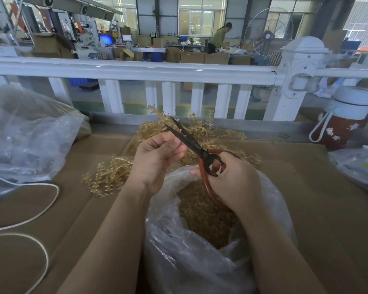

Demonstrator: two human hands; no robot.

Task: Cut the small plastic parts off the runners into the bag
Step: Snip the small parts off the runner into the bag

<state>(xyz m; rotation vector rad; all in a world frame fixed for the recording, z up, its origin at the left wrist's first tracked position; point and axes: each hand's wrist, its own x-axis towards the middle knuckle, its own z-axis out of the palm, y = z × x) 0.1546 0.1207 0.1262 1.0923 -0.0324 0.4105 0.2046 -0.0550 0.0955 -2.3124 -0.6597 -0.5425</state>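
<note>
L hand [157, 154] curled, fingertips pinched at the scissors [192, 144] blade; what it pinches is too small to see. R hand [232, 181] grips red handles, blades parted. Runners [113, 175] on cardboard; bag [200, 240] below hands, cut parts [202, 213] inside.

At the centre of the frame the right hand [232, 179] is gripping red-handled scissors [191, 143], blades parted and pointing to the upper left. The left hand [155, 158] is curling beside the blades. Below them a clear bag [200, 262] is holding tan cut parts [202, 215]; runners [111, 177] are lying on the cardboard-covered worktop [327, 209]
</note>
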